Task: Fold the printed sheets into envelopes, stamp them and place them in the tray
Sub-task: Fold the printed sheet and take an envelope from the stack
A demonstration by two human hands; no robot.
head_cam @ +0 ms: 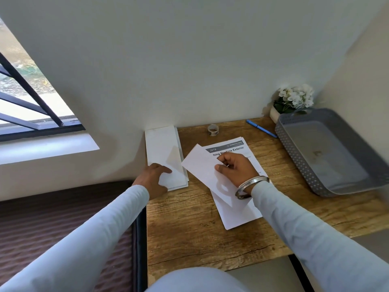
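Observation:
A stack of white envelopes (163,148) lies at the desk's left edge against the wall. My left hand (154,179) rests on its near end with the fingers laid over the top envelope. A folded white sheet (200,167) lies tilted over the pile of printed sheets (235,213) in the middle of the desk. My right hand (235,168), with a metal bangle at the wrist, pinches the folded sheet with curled fingers. The grey perforated tray (294,144) stands at the right with something pale inside.
A small roll of stamps or tape (213,129) stands near the wall. A blue pen (261,128) lies beside the tray. A white flower pot (292,102) sits in the back right corner. The wooden desk (189,228) ends at a mattress on the left.

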